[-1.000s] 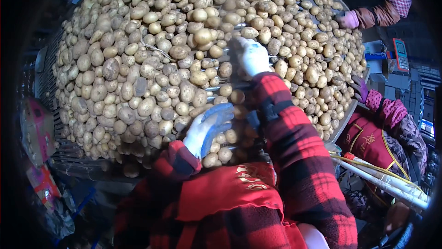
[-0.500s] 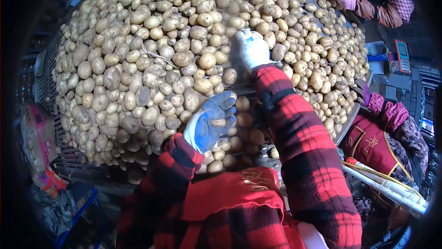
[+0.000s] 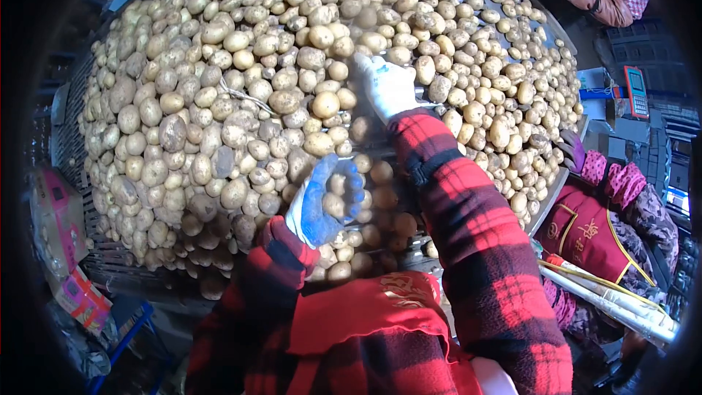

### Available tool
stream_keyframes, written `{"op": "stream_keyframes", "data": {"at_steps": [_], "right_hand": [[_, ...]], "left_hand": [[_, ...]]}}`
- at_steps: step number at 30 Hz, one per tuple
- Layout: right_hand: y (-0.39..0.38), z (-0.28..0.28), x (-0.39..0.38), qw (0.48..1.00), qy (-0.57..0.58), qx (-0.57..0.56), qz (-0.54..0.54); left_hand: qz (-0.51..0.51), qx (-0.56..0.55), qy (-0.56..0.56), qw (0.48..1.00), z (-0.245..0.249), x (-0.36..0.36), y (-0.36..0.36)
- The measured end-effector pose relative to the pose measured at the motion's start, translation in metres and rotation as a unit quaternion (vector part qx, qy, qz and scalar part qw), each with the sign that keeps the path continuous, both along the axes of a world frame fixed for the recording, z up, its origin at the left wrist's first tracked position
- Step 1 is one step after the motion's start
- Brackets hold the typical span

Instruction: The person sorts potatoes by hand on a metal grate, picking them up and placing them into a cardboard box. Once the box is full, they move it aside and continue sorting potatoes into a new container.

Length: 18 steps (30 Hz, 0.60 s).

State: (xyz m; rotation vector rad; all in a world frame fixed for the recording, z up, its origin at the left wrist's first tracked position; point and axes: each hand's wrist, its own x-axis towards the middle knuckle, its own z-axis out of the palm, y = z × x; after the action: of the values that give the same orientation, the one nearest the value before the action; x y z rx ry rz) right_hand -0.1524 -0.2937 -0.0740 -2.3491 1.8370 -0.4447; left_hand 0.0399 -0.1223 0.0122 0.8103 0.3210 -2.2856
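The left hand (image 3: 316,212) cups small potatoes (image 3: 333,206) in loosely curled fingers, a slack hold that could spill them, while the right hand (image 3: 385,86) (finger state cannot be told) is over the potato heap (image 3: 172,133).

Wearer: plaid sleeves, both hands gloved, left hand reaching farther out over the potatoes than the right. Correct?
Not quite: the right hand reaches farther out over the potatoes; the left hand is closer to the red apron. The head view shows it. The rest holds.
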Motion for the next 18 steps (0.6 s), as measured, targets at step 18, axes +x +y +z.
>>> {"op": "stream_keyframes", "data": {"at_steps": [18], "right_hand": [[0.038, 0.053, -0.018, 0.932, -0.312, 0.172, -0.066]], "left_hand": [[0.007, -0.067, 0.0, 0.998, -0.013, 0.002, 0.005]]}}
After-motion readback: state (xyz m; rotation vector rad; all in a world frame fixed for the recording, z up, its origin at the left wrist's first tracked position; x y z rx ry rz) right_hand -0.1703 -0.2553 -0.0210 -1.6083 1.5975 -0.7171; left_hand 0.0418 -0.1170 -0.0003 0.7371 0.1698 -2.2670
